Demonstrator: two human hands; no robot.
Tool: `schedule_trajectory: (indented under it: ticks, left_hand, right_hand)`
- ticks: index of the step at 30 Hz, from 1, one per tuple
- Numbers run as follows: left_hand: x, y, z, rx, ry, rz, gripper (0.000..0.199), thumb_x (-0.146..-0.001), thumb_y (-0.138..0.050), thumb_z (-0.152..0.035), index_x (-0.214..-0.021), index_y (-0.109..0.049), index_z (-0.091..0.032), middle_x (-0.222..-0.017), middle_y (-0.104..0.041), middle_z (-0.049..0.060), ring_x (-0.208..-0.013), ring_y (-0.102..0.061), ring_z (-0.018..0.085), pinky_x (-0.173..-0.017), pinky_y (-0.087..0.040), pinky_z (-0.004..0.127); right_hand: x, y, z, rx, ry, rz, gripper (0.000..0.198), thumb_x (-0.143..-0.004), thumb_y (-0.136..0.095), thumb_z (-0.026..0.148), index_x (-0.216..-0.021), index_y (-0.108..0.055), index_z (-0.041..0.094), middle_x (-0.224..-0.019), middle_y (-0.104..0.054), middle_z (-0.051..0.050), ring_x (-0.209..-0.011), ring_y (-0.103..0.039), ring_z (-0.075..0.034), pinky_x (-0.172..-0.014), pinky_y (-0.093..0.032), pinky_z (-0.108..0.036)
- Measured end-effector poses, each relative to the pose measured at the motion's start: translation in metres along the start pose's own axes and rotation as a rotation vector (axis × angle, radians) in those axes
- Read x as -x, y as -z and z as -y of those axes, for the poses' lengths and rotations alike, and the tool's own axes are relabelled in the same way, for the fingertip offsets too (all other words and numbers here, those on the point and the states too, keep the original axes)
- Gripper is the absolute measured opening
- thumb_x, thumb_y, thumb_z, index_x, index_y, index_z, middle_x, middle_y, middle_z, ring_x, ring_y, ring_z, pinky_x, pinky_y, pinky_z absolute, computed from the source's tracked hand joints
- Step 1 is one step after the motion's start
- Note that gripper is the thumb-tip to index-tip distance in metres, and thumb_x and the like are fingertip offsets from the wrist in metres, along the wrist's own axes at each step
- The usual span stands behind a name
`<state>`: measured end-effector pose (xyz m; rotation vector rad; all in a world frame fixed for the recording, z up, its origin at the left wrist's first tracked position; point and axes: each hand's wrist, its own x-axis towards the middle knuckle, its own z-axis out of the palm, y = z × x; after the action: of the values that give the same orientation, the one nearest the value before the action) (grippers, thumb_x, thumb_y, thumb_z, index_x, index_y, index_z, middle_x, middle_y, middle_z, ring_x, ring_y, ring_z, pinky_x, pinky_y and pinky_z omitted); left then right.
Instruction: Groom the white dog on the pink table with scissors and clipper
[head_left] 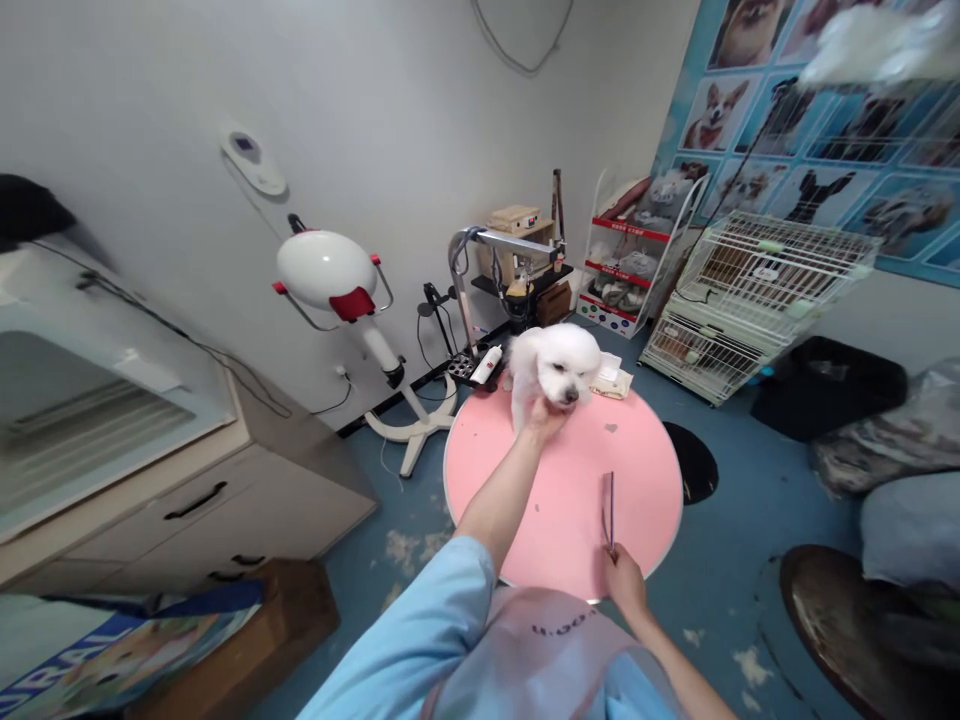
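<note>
A fluffy white dog (568, 358) sits at the far side of a round pink table (510, 540), its head turned down to the right. My left hand (550, 418) reaches across the tabletop and is closed under its chin, the fingers partly hidden by the muzzle. Near the table's front right edge, my right hand (624, 578) grips one end of a slim upright tool that looks like a comb (608, 508), apart from the dog. Small grey tufts of hair (611, 428) lie on the pink surface. A folded cloth (613, 384) is behind the dog's head.
A white bottle (487, 364) lies in a black holder at the table's far left, beside a metal grooming arm (510, 242). A stand dryer (330, 270) is on the left. Wire cages (750, 290) and a shelf rack (637, 250) stand behind. Hair clumps (403, 548) litter the floor.
</note>
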<state>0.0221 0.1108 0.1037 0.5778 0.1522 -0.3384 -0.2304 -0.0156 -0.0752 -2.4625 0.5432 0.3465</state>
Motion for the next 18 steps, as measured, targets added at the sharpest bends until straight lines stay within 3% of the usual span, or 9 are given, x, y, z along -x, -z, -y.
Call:
schedule_trajectory:
  ticks: [3,6,8,11,13,15,18]
  left_hand:
    - [0.017,0.007,0.004,0.129,-0.044,-0.004,0.023,-0.091,-0.042,-0.017,-0.102,-0.062,-0.015,-0.093,-0.068,0.006,-0.089,-0.063,0.015,-0.076,-0.051,0.026]
    - [0.036,0.023,0.003,0.282,-0.060,-0.071,0.023,-0.087,-0.047,-0.018,-0.104,-0.062,-0.013,-0.095,-0.068,0.008,-0.094,-0.064,0.017,-0.082,-0.052,0.029]
    - [0.048,0.037,0.001,0.349,-0.053,-0.114,0.023,-0.087,-0.049,-0.019,-0.104,-0.063,-0.012,-0.097,-0.068,0.010,-0.096,-0.064,0.019,-0.084,-0.053,0.031]
    - [0.065,0.053,0.001,0.405,-0.075,-0.088,0.025,-0.087,-0.050,-0.020,-0.107,-0.063,-0.013,-0.105,-0.068,0.010,-0.103,-0.063,0.020,-0.088,-0.053,0.033]
    - [0.075,0.058,0.003,0.422,-0.077,-0.050,0.024,-0.089,-0.050,-0.023,-0.107,-0.064,-0.014,-0.107,-0.068,0.009,-0.103,-0.063,0.019,-0.089,-0.053,0.033]
    - [0.084,0.056,0.004,0.430,-0.050,-0.041,0.023,-0.091,-0.050,-0.027,-0.104,-0.064,-0.015,-0.104,-0.068,0.008,-0.098,-0.064,0.018,-0.085,-0.054,0.032]
    - [0.094,0.044,0.001,0.433,-0.026,-0.058,0.021,-0.093,-0.047,-0.027,-0.094,-0.065,-0.015,-0.094,-0.069,0.007,-0.088,-0.064,0.016,-0.081,-0.054,0.029]
  right_hand:
    - [-0.003,0.014,-0.014,0.171,-0.067,0.097,0.039,-0.094,-0.030,0.039,-0.096,-0.063,0.018,-0.099,-0.071,-0.016,-0.096,-0.067,-0.029,-0.076,-0.047,-0.035]
    - [-0.009,0.036,-0.005,0.241,-0.062,0.172,0.046,-0.094,-0.031,0.044,-0.092,-0.065,0.013,-0.100,-0.069,-0.022,-0.100,-0.066,-0.031,-0.079,-0.047,-0.038]
    - [-0.013,0.052,0.006,0.197,-0.008,0.217,0.046,-0.094,-0.032,0.043,-0.089,-0.065,0.012,-0.096,-0.069,-0.022,-0.097,-0.066,-0.030,-0.081,-0.047,-0.038]
    - [-0.010,0.079,0.028,-0.050,0.175,0.336,0.036,-0.091,-0.041,0.039,-0.098,-0.062,0.011,-0.086,-0.069,-0.015,-0.085,-0.066,-0.025,-0.077,-0.049,-0.037]
    - [-0.002,0.101,0.046,-0.277,0.342,0.502,0.039,-0.084,-0.055,0.037,-0.113,-0.055,0.012,-0.091,-0.067,-0.011,-0.081,-0.065,-0.021,-0.076,-0.051,-0.035]
    - [0.009,0.125,0.070,-0.435,0.467,0.728,0.056,-0.075,-0.069,0.034,-0.124,-0.049,0.015,-0.098,-0.066,-0.009,-0.084,-0.065,-0.018,-0.077,-0.052,-0.033]
    - [0.018,0.156,0.116,-0.443,0.501,1.073,0.058,-0.070,-0.077,0.034,-0.120,-0.053,0.015,-0.097,-0.068,-0.010,-0.083,-0.067,-0.017,-0.077,-0.053,-0.032]
